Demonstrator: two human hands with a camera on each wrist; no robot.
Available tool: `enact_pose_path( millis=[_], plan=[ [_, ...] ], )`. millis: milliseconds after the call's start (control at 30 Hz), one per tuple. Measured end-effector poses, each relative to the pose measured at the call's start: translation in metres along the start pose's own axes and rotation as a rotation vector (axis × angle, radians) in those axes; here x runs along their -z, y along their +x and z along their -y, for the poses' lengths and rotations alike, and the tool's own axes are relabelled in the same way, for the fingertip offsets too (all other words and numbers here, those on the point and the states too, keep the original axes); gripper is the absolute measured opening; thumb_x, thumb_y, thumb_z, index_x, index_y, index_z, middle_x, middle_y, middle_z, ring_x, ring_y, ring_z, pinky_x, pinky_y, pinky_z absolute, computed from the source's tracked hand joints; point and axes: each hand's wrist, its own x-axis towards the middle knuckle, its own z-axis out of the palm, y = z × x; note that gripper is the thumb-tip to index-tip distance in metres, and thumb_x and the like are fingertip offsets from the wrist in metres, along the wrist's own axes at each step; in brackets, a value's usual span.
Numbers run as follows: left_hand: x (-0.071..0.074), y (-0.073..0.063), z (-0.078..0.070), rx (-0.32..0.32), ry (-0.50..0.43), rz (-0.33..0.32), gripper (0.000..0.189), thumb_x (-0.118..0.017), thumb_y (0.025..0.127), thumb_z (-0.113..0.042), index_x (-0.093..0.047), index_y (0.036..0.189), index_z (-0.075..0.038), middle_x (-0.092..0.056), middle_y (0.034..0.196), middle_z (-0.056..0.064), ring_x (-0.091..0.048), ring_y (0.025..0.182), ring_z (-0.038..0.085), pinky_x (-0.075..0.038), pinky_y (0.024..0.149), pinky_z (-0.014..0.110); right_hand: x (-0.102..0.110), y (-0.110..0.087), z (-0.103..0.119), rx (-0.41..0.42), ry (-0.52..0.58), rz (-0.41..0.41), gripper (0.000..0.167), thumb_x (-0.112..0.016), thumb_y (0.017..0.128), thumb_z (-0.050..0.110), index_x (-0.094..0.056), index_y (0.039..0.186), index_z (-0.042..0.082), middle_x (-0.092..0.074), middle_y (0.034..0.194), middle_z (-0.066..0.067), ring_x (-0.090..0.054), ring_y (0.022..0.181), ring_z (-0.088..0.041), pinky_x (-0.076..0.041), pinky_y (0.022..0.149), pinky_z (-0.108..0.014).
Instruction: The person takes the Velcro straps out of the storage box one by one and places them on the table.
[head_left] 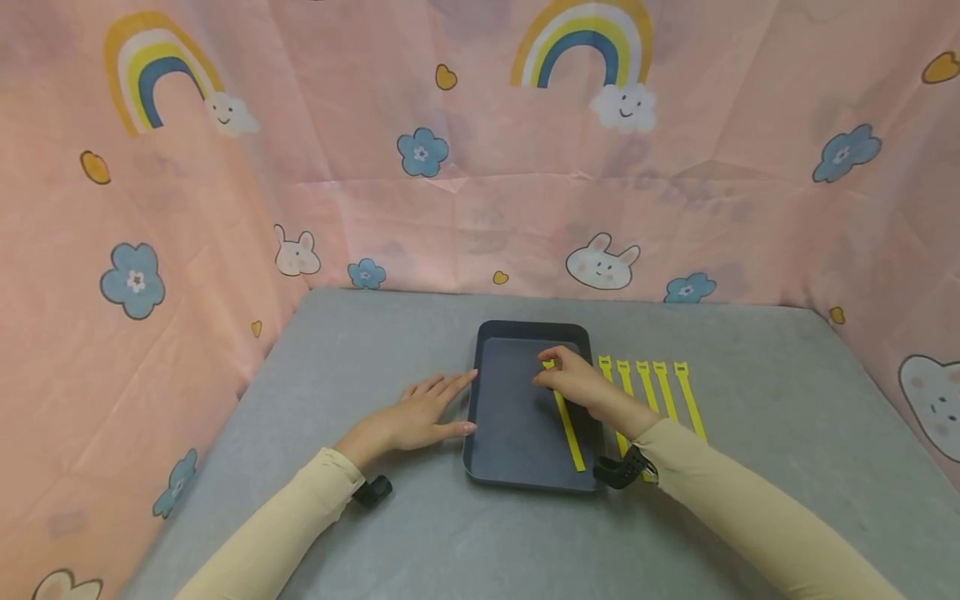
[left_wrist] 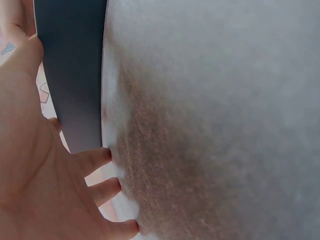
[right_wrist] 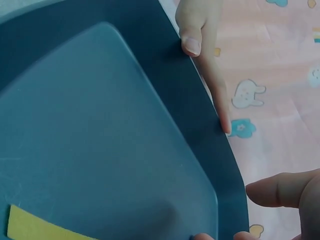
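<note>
A dark grey rectangular tray (head_left: 517, 417) stands on the grey table. My left hand (head_left: 416, 421) is at its left side, fingers spread and fairly straight, with the index fingertip and thumb right at the rim. In the left wrist view, the other fingertips of that hand rest low beside the tray wall. Inside the tray, towards its right side, lies a yellow strap (head_left: 570, 433) with a slotted head. My right hand (head_left: 577, 383) is over the strap's head end, thumb and fingers apart around it. The right wrist view shows only the strap's other end (right_wrist: 40, 227).
To the right of the tray, several more yellow straps (head_left: 684, 392) lie side by side, partly hidden by my right forearm. A pink printed curtain (head_left: 480, 208) hangs around the table (head_left: 375, 333) at the back and sides.
</note>
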Motion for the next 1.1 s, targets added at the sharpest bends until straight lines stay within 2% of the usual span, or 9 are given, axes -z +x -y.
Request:
enact_pose_path(
  millis=[400,800,1100],
  plan=[
    [0.0,-0.001,0.001,0.007,-0.006,-0.001,0.084,-0.045,0.094,-0.069,0.001,0.159,-0.04,-0.016,0.168,0.001,-0.013,0.155,0.035,-0.012,0.12,0.065,-0.01,0.007,0.006,0.011,0.024,-0.002,0.055,-0.055,0.097,0.019,-0.038,0.146,0.0,-0.05,0.143,-0.024,-0.049,0.131,-0.04,-0.038,0.111,-0.056],
    [-0.001,-0.001,0.001,0.012,-0.008,0.003,0.085,-0.045,0.094,-0.068,0.002,0.159,-0.04,-0.015,0.168,0.0,-0.012,0.156,0.035,-0.011,0.121,0.064,-0.022,0.015,0.014,0.028,0.025,-0.003,0.052,-0.057,0.097,0.02,-0.043,0.144,0.002,-0.057,0.136,-0.022,-0.053,0.128,-0.037,-0.04,0.11,-0.055],
    [0.0,-0.001,-0.001,0.016,-0.013,0.002,0.085,-0.045,0.094,-0.068,0.001,0.159,-0.04,-0.015,0.168,0.001,-0.012,0.156,0.035,-0.01,0.121,0.064,-0.019,0.017,0.016,0.07,0.045,-0.008,0.051,-0.057,0.097,0.022,-0.043,0.143,0.005,-0.058,0.134,-0.02,-0.057,0.121,-0.034,-0.047,0.1,-0.048]
  ],
)
